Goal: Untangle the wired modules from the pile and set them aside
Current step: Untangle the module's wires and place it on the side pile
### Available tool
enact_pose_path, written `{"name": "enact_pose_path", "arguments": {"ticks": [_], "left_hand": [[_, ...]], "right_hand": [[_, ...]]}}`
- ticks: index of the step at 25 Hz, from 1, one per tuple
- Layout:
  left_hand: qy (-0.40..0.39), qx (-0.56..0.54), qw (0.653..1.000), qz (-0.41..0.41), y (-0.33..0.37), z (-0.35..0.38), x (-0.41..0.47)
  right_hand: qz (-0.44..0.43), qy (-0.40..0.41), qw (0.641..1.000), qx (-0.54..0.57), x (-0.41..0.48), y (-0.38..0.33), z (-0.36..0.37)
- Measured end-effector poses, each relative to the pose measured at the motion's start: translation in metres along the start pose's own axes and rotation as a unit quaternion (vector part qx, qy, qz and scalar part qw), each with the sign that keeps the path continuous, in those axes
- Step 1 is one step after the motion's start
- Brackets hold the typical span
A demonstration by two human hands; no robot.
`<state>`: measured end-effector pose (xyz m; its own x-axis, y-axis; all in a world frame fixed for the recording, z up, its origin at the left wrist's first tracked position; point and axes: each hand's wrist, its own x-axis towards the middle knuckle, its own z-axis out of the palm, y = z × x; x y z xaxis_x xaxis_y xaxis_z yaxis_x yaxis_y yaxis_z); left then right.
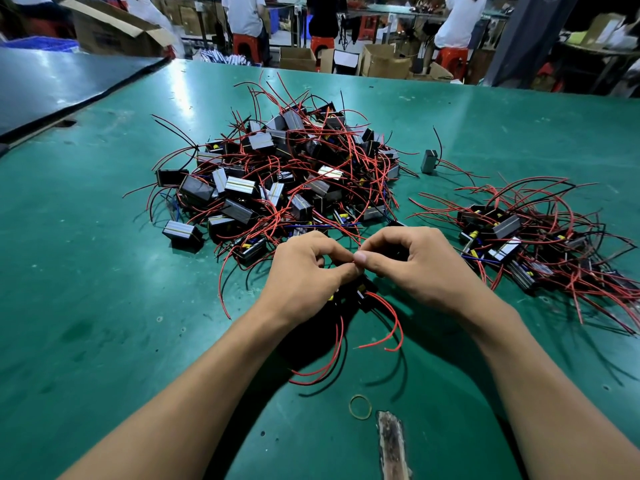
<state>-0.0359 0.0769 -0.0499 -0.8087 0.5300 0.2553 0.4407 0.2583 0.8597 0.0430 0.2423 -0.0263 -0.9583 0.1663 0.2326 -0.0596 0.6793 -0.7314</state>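
Dozens of wired modules lie in a tangled pile (277, 174) on the green table (86, 289), left of centre and beyond the hands: black blocks with grey striped faces, red and black leads sticking out all round. At the far left a dark mat (52, 81) overlaps the table edge.

Just near of the pile, the left hand (304, 271) has its fingers curled in, thumb and forefinger pinched together over a held module (363, 293), a black piece with a yellow part showing just beneath the fingertips. Its red leads curve down toward the near edge.

The right hand (415, 265) meets the left fingertip to fingertip, its fingers curled and its thumb and forefinger nipping a red lead of the same module.

Nearer, a rubber band (360, 407) lies flat beside a worn strip (391, 441) in the table surface.

Farther right, a single module (428, 161) stands just beside the big pile. At the right edge is a smaller heap (519, 237) of modules, well apart from the big pile.
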Motion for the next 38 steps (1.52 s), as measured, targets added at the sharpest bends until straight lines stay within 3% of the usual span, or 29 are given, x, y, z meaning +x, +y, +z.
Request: {"name": "enact_pose_path", "arguments": {"ticks": [7, 14, 22, 28, 31, 34, 38], "left_hand": [[-0.019, 0.01, 1.0, -0.018, 0.001, 0.002, -0.001], [0.009, 0.026, 1.0, 0.015, 0.004, 0.002, -0.005], [0.022, 0.065, 0.998, -0.006, 0.001, 0.005, -0.003], [0.043, 0.184, 0.976, 0.109, 0.0, 0.008, -0.002], [0.048, 0.216, 0.962, 0.161, 0.002, 0.006, -0.003], [0.05, 0.231, 0.953, 0.188, 0.001, 0.006, -0.004], [0.042, 0.217, 0.963, 0.153, 0.002, 0.006, -0.002]], "right_hand": [[0.028, -0.025, 0.999, -0.008, 0.001, -0.002, -0.002], [0.039, 0.0, 0.999, 0.013, 0.001, 0.001, -0.001], [0.061, 0.024, 0.997, 0.045, 0.001, 0.0, 0.004], [0.067, 0.011, 0.998, -0.016, 0.002, -0.002, -0.001], [0.122, -0.011, 0.992, -0.01, 0.003, -0.001, 0.0], [0.204, -0.019, 0.974, 0.097, 0.005, -0.002, 0.006], [0.254, -0.041, 0.935, 0.245, 0.004, -0.005, 0.011]]}}
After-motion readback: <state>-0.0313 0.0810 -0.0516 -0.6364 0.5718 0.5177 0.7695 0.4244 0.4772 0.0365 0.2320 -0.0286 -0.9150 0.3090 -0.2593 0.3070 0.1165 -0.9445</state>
